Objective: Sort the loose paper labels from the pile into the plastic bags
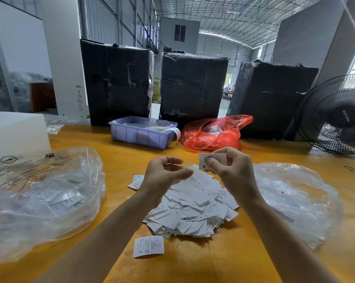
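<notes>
White paper sits nearest me: a single label marked S (148, 246) lies alone on the yellow table (223, 260) at the lower middle of the frame, just below the pile of labels (195, 209) spread between my forearms. Above the pile my left hand (164, 176) is curled, thumb and fingertips pinching a small clear strip; what exactly it is I cannot tell. My right hand (231, 166) is raised beside it, fingers and thumb pinching a label marked M (205, 162) held upright over the far edge of the pile. At the left of the frame lies a big clear plastic bag (43, 193) with printed labels showing through it. At the right lies a second clear bag (295, 199), crumpled and flat. Farther up the table stand a lilac plastic tray (141, 135) with white strips inside and, just right of it, a red plastic bag (211, 133). A black fan (336, 115) fills the right edge. Three black-wrapped bales (191, 84) stand in a row along the far side of the table.
</notes>
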Action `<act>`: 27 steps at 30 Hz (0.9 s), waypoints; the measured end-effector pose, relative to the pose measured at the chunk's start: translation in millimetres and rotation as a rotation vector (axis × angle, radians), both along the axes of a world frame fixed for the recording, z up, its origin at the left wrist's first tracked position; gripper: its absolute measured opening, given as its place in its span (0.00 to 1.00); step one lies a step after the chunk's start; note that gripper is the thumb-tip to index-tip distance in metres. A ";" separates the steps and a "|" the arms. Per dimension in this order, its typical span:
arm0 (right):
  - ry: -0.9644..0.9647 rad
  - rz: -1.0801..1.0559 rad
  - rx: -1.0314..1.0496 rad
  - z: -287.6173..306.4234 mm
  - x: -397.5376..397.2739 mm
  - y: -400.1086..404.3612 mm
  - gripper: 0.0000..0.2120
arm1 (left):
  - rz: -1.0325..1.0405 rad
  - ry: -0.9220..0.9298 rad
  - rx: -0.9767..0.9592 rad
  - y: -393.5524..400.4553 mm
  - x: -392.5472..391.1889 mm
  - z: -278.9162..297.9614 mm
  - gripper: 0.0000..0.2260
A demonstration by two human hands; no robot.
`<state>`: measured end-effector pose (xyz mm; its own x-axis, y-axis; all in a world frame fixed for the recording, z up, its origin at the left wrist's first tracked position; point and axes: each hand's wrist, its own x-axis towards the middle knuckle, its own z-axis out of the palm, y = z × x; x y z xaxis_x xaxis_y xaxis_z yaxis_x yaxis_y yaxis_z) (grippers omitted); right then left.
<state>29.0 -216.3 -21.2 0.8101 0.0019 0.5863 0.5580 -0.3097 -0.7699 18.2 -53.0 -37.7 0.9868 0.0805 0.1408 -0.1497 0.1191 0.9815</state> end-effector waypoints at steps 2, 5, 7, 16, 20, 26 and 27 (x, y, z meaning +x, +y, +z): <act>0.002 -0.002 -0.015 0.1 -0.6 0.4 0.09 | 0.000 -0.002 -0.003 -0.1 -0.2 -0.1 0.16; 0.019 0.009 -0.037 0.3 -2.0 1.7 0.09 | 0.001 -0.001 -0.008 0.2 0.1 -0.1 0.16; 0.035 0.033 -0.045 0.4 -3.0 2.5 0.08 | 0.000 0.001 -0.007 0.2 0.2 0.0 0.16; 0.271 0.223 0.002 1.6 -3.6 0.5 0.03 | -0.007 0.001 -0.020 1.2 0.1 0.1 0.15; 0.353 0.263 -0.032 3.2 -3.1 -1.9 0.04 | -0.023 0.000 -0.039 1.1 0.4 -0.9 0.14; 0.496 0.344 -0.231 6.8 -3.5 -6.0 0.06 | -0.051 -0.018 -0.012 1.4 2.0 -2.3 0.12; 0.514 0.350 -0.252 7.3 -3.8 -5.9 0.07 | -0.060 -0.017 -0.005 1.0 1.9 -2.7 0.12</act>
